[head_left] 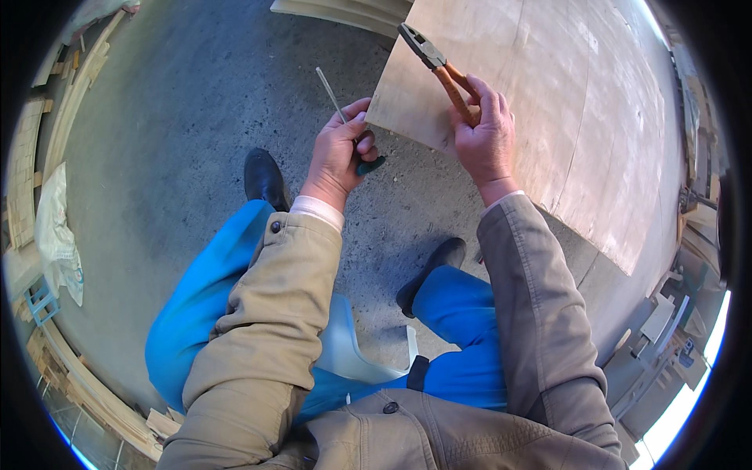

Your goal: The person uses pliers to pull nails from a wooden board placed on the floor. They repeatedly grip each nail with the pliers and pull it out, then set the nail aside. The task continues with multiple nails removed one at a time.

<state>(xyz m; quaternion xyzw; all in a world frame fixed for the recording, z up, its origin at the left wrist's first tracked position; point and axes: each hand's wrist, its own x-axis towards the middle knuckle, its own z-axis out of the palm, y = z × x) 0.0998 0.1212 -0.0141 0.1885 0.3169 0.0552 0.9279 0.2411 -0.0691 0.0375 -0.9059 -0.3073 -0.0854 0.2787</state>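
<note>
My left hand (341, 150) is closed round a screwdriver (330, 94); its thin metal shaft points up and away, and a dark green handle end shows below the fingers. That hand is beside the near left corner of a large plywood sheet (564, 102). In my right hand (487, 137) are combination pliers (439, 66) with orange-brown handles. Their dark metal jaws point up and to the left, over the sheet's left edge. The two handles stand slightly apart within my grip. The two tools do not touch each other.
Grey concrete floor (180, 102) spreads to the left. Stacked timber (27, 172) and a white plastic sack (59, 235) line the left side. More boards (345, 12) lie at the top. A pale plastic stool (341, 345) is beneath me, between my legs. Assorted items clutter the right rim.
</note>
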